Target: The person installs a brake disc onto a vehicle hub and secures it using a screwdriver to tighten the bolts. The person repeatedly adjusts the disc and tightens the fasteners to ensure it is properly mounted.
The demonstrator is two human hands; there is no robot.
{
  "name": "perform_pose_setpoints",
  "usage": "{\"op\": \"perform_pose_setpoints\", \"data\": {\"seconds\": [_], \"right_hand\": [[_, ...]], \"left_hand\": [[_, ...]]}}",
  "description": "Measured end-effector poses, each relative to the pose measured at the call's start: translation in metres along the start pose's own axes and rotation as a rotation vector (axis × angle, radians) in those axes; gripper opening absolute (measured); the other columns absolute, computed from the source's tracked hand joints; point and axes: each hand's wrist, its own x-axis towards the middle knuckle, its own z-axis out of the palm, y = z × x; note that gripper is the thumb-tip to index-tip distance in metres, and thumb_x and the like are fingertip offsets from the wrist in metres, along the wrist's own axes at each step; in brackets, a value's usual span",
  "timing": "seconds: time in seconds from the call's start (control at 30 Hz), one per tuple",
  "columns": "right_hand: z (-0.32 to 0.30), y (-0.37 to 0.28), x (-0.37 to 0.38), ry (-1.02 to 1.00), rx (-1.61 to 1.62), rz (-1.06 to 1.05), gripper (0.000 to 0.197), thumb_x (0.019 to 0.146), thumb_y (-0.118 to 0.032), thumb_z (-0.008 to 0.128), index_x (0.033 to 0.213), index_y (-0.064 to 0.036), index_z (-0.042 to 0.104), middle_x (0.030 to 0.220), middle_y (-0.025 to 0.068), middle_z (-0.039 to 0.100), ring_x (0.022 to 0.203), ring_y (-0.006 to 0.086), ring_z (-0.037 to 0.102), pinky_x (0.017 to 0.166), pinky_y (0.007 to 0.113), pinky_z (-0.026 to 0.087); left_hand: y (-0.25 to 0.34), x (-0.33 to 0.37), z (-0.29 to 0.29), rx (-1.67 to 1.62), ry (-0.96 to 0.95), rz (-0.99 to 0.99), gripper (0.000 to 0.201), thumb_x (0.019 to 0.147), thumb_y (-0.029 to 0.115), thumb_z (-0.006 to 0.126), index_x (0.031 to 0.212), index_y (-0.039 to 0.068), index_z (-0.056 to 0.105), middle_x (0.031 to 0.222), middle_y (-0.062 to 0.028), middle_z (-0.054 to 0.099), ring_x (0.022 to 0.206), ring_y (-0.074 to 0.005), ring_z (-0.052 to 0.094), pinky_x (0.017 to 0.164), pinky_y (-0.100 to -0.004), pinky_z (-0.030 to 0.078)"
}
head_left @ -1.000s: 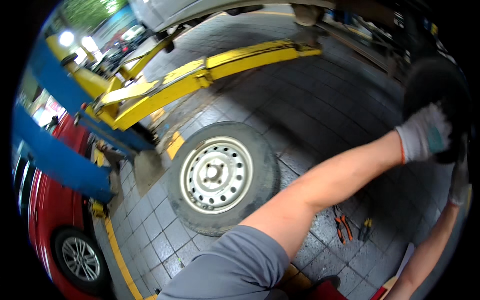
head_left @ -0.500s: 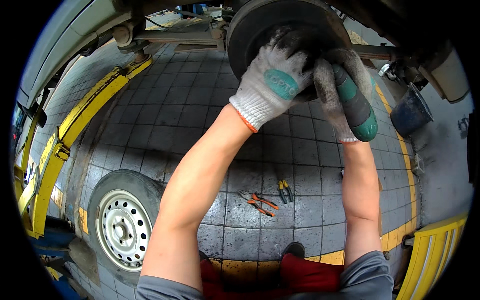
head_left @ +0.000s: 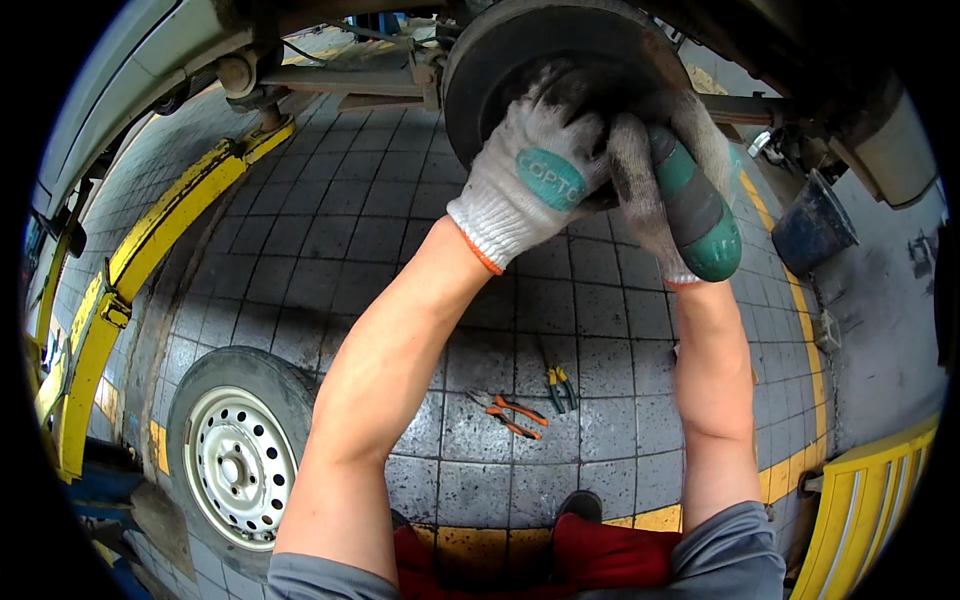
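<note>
Both my hands wear grey-white knit gloves blackened at the fingers, raised to a dark round brake drum [head_left: 478,85] under a lifted vehicle. My left hand [head_left: 535,165] has its fingers curled in at the drum's middle; what they grip is hidden. Beside it, my right hand [head_left: 640,185] is wrapped round the thick green-and-black handle of what looks like a screwdriver [head_left: 703,215]. The handle's rounded end points down toward me, while the working end is hidden behind the gloves.
Below on the tiled floor lie orange-handled pliers [head_left: 515,414] and yellow-green-handled pliers [head_left: 562,388]. A wheel with a steel rim [head_left: 235,472] is at lower left. A yellow lift arm [head_left: 165,225] rises at left. To the right are a dark bucket [head_left: 815,225] and a yellow cabinet [head_left: 868,505].
The whole view has shifted slightly, with drum, hands and floor items a little further left. Both hands keep their places at the drum, and the right still grips the handle.
</note>
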Motion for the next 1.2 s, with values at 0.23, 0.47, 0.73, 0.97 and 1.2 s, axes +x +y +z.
{"op": "perform_pose_setpoints", "data": {"seconds": [0.23,0.47,0.73,0.97,1.2], "right_hand": [[-0.001,0.001,0.003,0.007,-0.005,0.058,0.014,0.082,-0.009,0.078,0.087,0.0002,0.069,0.084,0.0146,0.069,0.070,0.0313,0.069,0.062,0.037,0.056],[-0.009,-0.005,0.005,-0.002,0.331,0.552,0.019,0.087,-0.011,0.077,0.101,0.0008,0.073,0.085,0.0134,0.074,0.077,0.0262,0.073,0.070,0.035,0.058],[-0.065,0.003,-0.034,0.297,0.394,0.475,0.026,0.102,-0.010,0.060,0.125,0.0005,0.066,0.108,0.0125,0.071,0.066,0.0150,0.066,0.056,0.026,0.050],[-0.075,0.034,-0.075,0.155,-0.409,0.183,0.044,0.088,0.013,0.066,0.129,-0.0022,0.063,0.115,0.0168,0.069,0.080,0.0210,0.072,0.070,0.031,0.060],[-0.062,0.027,-0.082,0.230,-0.270,0.446,0.043,0.091,0.007,0.067,0.133,-0.0025,0.060,0.113,0.0142,0.069,0.083,0.0211,0.073,0.074,0.032,0.062]], "left_hand": [[0.001,-0.004,0.004,0.009,-0.044,-0.144,0.050,0.077,0.037,0.081,0.123,0.019,0.069,0.134,-0.0069,0.059,0.128,-0.0346,0.052,0.097,-0.0491,0.051],[-0.002,0.003,-0.003,0.214,-0.105,0.098,0.053,0.077,0.041,0.080,0.125,0.024,0.069,0.131,-0.0033,0.062,0.126,-0.0339,0.055,0.101,-0.0529,0.049],[-0.011,0.004,0.001,0.273,-0.179,0.184,0.067,0.070,0.047,0.084,0.132,0.029,0.067,0.126,-0.0068,0.065,0.125,-0.0390,0.055,0.108,-0.0629,0.043],[-0.031,0.059,-0.035,0.112,-0.568,0.592,0.058,0.074,0.040,0.084,0.129,0.029,0.069,0.129,-0.0019,0.064,0.136,-0.0350,0.053,0.116,-0.0543,0.043],[-0.041,0.081,-0.032,0.217,-0.724,0.854,0.067,0.065,0.041,0.088,0.128,0.030,0.070,0.129,-0.0063,0.063,0.135,-0.0353,0.052,0.113,-0.0531,0.045]]}}
